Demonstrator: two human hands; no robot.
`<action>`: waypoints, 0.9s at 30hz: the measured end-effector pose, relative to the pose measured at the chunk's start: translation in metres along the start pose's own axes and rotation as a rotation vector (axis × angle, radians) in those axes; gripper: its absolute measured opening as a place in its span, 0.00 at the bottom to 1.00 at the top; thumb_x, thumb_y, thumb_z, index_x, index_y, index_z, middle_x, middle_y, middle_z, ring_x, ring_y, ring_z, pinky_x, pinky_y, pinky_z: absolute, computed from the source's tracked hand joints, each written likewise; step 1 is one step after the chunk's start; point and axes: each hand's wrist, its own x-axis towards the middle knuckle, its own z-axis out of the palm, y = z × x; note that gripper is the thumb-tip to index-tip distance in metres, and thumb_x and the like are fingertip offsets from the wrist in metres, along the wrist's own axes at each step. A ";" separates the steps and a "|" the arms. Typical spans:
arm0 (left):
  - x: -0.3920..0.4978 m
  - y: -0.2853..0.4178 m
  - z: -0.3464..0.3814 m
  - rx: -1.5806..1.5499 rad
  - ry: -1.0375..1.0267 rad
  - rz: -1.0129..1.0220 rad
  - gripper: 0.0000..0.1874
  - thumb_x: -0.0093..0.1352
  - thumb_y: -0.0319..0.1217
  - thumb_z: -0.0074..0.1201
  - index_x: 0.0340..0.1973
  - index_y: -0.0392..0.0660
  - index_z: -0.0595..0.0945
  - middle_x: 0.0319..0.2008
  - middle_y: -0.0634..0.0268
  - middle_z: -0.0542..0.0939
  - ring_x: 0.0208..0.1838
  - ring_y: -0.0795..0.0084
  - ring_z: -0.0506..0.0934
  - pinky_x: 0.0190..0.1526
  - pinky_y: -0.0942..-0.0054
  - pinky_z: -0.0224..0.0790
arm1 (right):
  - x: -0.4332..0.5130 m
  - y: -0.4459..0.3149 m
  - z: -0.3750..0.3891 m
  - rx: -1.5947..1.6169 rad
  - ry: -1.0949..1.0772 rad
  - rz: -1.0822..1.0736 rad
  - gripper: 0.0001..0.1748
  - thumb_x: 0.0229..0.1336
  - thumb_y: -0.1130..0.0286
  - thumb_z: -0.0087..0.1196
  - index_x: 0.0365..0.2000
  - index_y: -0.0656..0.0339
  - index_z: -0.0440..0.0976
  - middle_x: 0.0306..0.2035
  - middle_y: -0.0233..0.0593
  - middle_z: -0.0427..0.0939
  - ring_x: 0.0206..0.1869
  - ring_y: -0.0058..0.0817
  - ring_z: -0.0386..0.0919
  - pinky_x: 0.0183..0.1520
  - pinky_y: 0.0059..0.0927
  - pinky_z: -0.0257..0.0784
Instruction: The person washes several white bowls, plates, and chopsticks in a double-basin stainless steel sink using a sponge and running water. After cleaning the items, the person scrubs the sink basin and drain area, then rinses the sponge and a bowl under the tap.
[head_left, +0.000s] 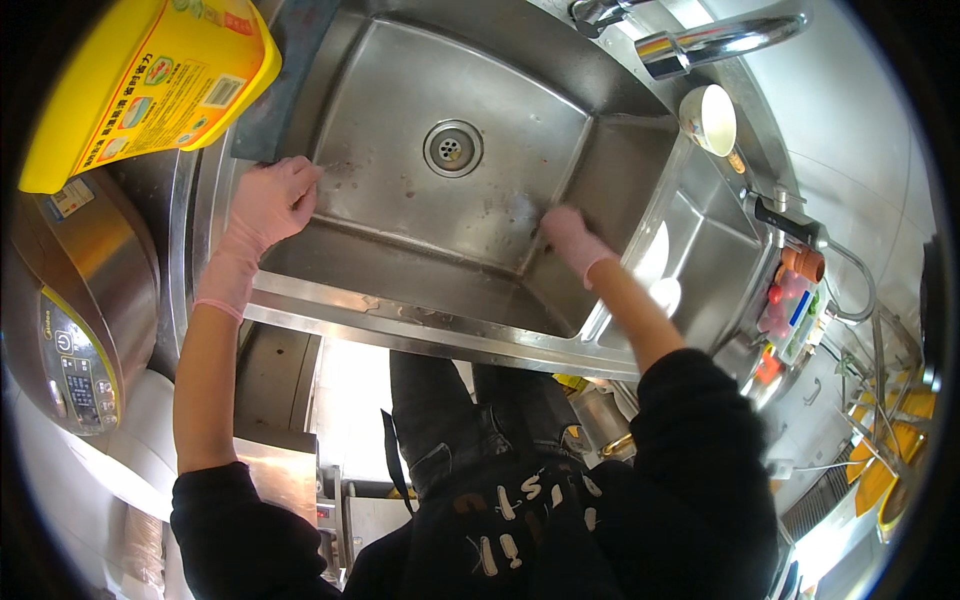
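Both my hands wear pink gloves over a stainless steel sink basin (525, 79). My left hand (276, 196) is curled at the basin's left edge, at the near end of a dark flat slab (281, 90); whether its fingers grip the slab's edge is hard to tell. My right hand (574, 240), blurred, is low at the basin's right side, its fingers bent downward; what is under them is hidden. Small dark specks lie on the steel near it. The round drain strainer (453, 148) sits between and beyond the hands, with bits of debris in it.
A yellow plastic container (161, 82) stands at upper left, above a Midea cooker (82, 360). A chrome faucet (720, 43) reaches in from the upper right. A bowl (707, 120) rests on the rim beside a second basin (712, 247) holding white dishes (651, 259).
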 end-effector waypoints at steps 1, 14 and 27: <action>0.000 0.000 0.000 -0.003 -0.003 -0.006 0.09 0.58 0.24 0.52 0.34 0.47 0.79 0.30 0.66 0.78 0.31 0.61 0.78 0.28 0.66 0.71 | 0.000 -0.023 0.015 0.010 0.056 0.033 0.13 0.56 0.70 0.48 0.36 0.56 0.81 0.41 0.41 0.80 0.42 0.37 0.79 0.44 0.40 0.74; 0.000 0.002 -0.003 0.050 -0.057 -0.043 0.06 0.58 0.28 0.52 0.31 0.49 0.77 0.27 0.70 0.76 0.31 0.68 0.78 0.29 0.67 0.68 | 0.054 -0.106 0.089 0.402 -0.088 0.291 0.16 0.60 0.69 0.45 0.47 0.61 0.74 0.50 0.46 0.76 0.52 0.42 0.76 0.52 0.39 0.72; 0.001 0.002 -0.002 0.033 -0.056 -0.048 0.08 0.57 0.25 0.52 0.33 0.48 0.78 0.28 0.69 0.78 0.30 0.67 0.78 0.27 0.67 0.69 | 0.102 -0.136 0.006 1.737 0.582 0.631 0.22 0.45 0.78 0.53 0.46 0.70 0.69 0.41 0.46 0.75 0.38 0.35 0.75 0.36 0.35 0.71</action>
